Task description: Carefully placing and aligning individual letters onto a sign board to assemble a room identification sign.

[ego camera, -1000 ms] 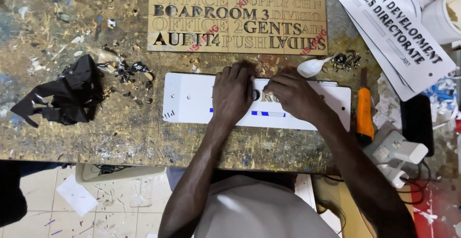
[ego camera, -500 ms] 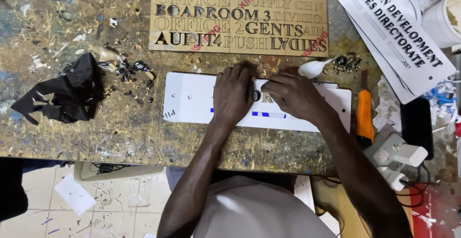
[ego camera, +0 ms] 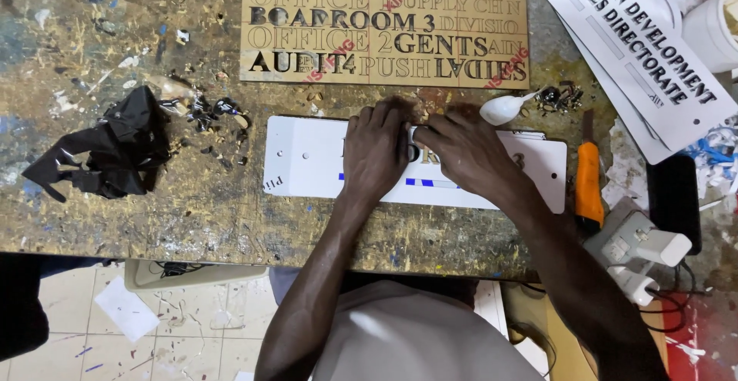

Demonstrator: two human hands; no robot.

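Both hands press on the white sign plate (ego camera: 307, 162) lying flat on the workbench (ego camera: 115, 212). Left hand (ego camera: 377, 150) flat; right hand (ego camera: 461, 150) apparently pinching a small dark letter (ego camera: 413, 136).

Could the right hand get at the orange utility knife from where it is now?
Probably yes: the orange utility knife lies in the open on the bench just beside the right hand, off the white plate's end, nothing between them.

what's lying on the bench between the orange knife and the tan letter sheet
In the head view, a white spoon-shaped piece and a small pile of dark scraps lie between the orange knife and the tan letter sheet.
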